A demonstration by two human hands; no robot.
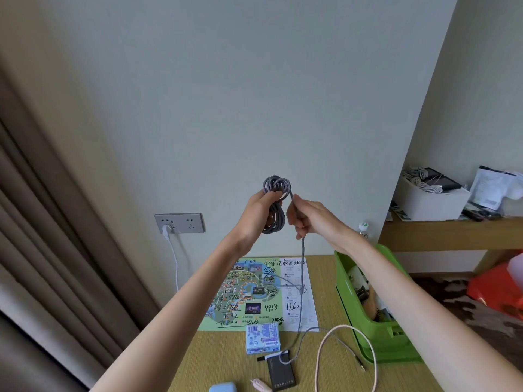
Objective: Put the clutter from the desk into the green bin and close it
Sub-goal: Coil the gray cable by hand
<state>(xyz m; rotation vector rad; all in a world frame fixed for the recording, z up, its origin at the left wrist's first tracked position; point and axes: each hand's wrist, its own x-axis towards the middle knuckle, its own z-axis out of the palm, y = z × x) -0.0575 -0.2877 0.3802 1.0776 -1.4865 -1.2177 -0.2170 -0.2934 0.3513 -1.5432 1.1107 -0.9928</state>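
Note:
My left hand (259, 212) is raised above the desk and grips a coil of grey braided cable (276, 188). My right hand (308, 217) pinches the loose strand of the same cable just right of the coil; the strand hangs down to the desk and trails across the paper map (254, 292). The green bin (343, 278) stands open at the desk's right side with several items inside. On the desk lie a pale blue packet (262, 337), a black card-like box (281, 373), a black marker (270, 356), a pink cable (334, 352) and a blue case (223, 388).
A wall socket (179, 222) with a white plug and cord sits left of the desk. Brown curtains (42, 222) hang at the left. A wooden shelf (452, 230) at the right holds a white box with cables and papers. A red bag (495, 287) lies on the floor.

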